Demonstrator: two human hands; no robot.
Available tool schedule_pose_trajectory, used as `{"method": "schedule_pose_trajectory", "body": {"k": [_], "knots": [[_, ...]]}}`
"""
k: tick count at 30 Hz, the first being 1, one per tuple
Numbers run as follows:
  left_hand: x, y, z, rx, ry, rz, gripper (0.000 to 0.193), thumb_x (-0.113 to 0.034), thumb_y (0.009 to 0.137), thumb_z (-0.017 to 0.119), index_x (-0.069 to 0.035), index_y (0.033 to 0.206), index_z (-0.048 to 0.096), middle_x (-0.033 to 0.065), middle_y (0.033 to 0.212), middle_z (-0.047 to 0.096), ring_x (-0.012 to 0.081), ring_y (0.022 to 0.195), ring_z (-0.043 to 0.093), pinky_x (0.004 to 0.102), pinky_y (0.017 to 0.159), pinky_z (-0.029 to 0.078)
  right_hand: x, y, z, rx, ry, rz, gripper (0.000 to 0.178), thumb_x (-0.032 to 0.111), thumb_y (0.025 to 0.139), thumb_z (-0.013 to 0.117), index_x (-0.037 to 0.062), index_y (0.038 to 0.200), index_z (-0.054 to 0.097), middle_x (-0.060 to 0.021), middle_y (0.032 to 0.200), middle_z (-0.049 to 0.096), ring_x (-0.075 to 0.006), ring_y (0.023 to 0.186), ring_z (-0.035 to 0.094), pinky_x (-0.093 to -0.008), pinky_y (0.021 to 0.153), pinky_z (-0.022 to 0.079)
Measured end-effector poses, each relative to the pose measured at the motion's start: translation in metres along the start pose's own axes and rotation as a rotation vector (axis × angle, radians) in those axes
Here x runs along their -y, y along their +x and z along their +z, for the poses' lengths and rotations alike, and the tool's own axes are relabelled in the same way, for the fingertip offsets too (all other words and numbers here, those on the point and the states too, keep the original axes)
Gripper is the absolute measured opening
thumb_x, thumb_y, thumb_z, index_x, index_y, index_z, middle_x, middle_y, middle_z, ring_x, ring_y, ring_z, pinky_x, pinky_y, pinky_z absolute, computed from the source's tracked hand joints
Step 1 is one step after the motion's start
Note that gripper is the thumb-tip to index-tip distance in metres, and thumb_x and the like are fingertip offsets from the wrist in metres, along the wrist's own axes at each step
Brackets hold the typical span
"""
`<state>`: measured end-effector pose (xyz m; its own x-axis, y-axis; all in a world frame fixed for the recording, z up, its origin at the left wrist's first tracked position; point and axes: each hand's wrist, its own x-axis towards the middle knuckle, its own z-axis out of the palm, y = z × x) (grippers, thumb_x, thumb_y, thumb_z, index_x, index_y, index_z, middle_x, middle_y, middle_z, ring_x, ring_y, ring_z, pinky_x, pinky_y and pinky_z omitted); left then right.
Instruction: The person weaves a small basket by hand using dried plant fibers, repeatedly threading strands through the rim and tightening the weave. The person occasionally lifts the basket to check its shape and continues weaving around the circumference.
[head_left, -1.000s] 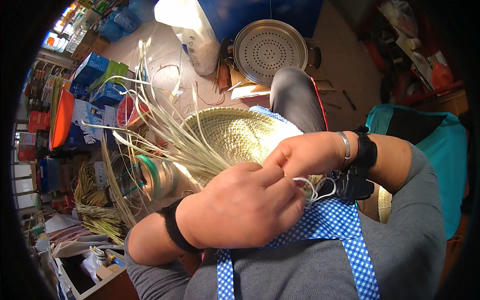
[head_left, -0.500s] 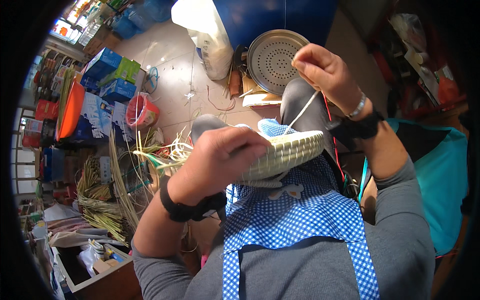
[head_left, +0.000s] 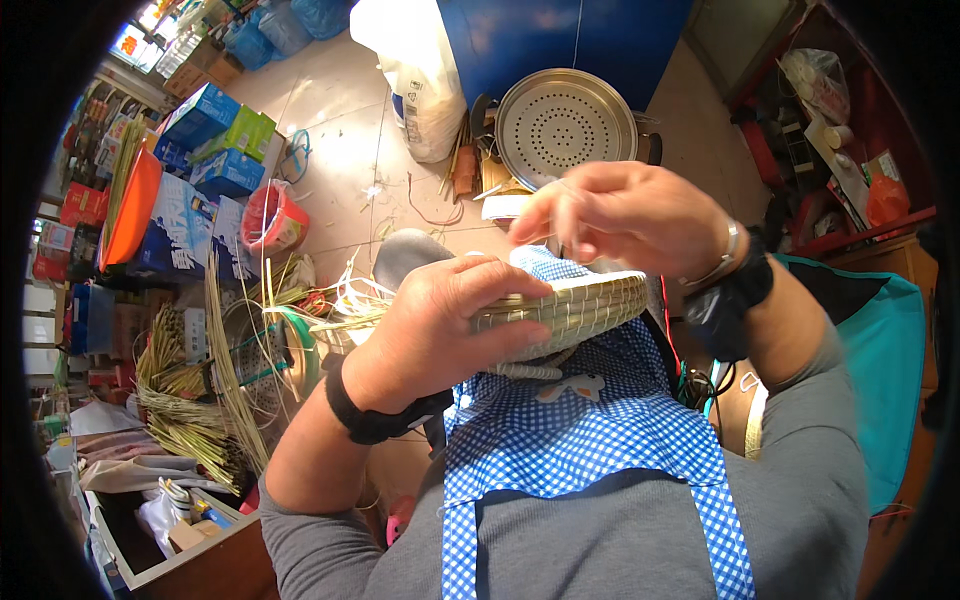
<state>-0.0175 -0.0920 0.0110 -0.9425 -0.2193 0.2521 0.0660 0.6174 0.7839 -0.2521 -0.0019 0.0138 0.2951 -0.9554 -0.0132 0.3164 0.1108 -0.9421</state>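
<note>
A round, coiled basket (head_left: 575, 318) of pale green plant fibre, bound with light stitches, rests tilted over my lap. My left hand (head_left: 455, 310) is closed on its left side, thumb on the outer wall and fingers over the rim. Loose straw ends (head_left: 350, 305) stick out to the left from under that hand. Above the basket's far rim hangs my right hand (head_left: 630, 220), its fingers bent and smeared by motion. A thin pale line shows by those fingers; whether they hold it is unclear. A blue checked apron (head_left: 590, 430) lies beneath the basket.
On the floor ahead stands a perforated metal steamer pan (head_left: 565, 125) beside a white sack (head_left: 415, 90). To the left are a red bucket (head_left: 275, 220), blue boxes (head_left: 228, 172), bundles of straw (head_left: 190, 430) and an open drawer (head_left: 150, 575). Turquoise cloth (head_left: 860, 370) hangs at right.
My right hand has come down and left, from high above the basket to near its far rim. The taut strand between it and the basket no longer shows. My left hand keeps its hold.
</note>
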Motion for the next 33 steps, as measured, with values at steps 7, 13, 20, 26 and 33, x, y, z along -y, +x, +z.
{"method": "schedule_pose_trajectory", "body": {"k": [7,13,20,26,33], "knots": [[0.002,-0.006,0.008,-0.097,0.122,0.103,0.030,-0.010,0.075,0.083,-0.003,0.101,0.069,0.0114,0.088,0.068,0.0270,0.080,0.068,0.0339,0.070,0.053,-0.016,0.051,0.031,-0.089,0.361,0.244,0.024,0.019,0.104,0.052,0.0032,0.087,0.056,0.0037,0.069,0.042,-0.0058,0.057,0.035,-0.0200,0.049,0.032],[0.001,-0.007,0.010,-0.111,0.141,0.094,0.027,-0.011,0.077,0.082,-0.002,0.098,0.068,0.0113,0.085,0.069,0.0271,0.078,0.069,0.0336,0.068,0.054,-0.015,0.065,0.039,-0.144,0.329,0.146,0.024,0.020,0.104,0.053,0.0042,0.085,0.056,0.0045,0.066,0.040,-0.0053,0.055,0.030,-0.0202,0.049,0.029],[-0.008,-0.010,0.021,-0.230,0.285,-0.012,0.020,-0.018,0.085,0.075,-0.002,0.095,0.069,0.0128,0.079,0.066,0.0300,0.074,0.067,0.0382,0.066,0.053,-0.014,0.007,0.059,-0.379,-1.183,-0.254,0.010,0.012,0.093,0.057,0.0034,0.093,0.062,-0.0166,0.083,0.063,-0.0374,0.078,0.063,-0.0447,0.064,0.049],[-0.006,0.006,0.007,0.016,0.429,-0.120,0.015,-0.020,0.083,0.072,-0.005,0.085,0.071,0.0124,0.074,0.065,0.0317,0.073,0.066,0.0429,0.062,0.052,-0.033,-0.018,0.055,-0.475,-1.042,-0.133,0.015,0.006,0.096,0.051,-0.0007,0.095,0.065,-0.0150,0.080,0.064,-0.0241,0.071,0.062,-0.0320,0.068,0.049],[0.032,-0.071,-0.007,-0.997,0.511,0.107,0.035,-0.024,0.079,0.079,-0.009,0.109,0.067,0.0091,0.108,0.067,0.0306,0.113,0.060,0.0429,0.099,0.045,-0.015,-0.009,0.017,-0.647,-0.586,-0.032,0.024,0.017,0.106,0.048,0.0022,0.091,0.059,0.0044,0.077,0.055,-0.0037,0.070,0.046,-0.0215,0.062,0.040]]}}
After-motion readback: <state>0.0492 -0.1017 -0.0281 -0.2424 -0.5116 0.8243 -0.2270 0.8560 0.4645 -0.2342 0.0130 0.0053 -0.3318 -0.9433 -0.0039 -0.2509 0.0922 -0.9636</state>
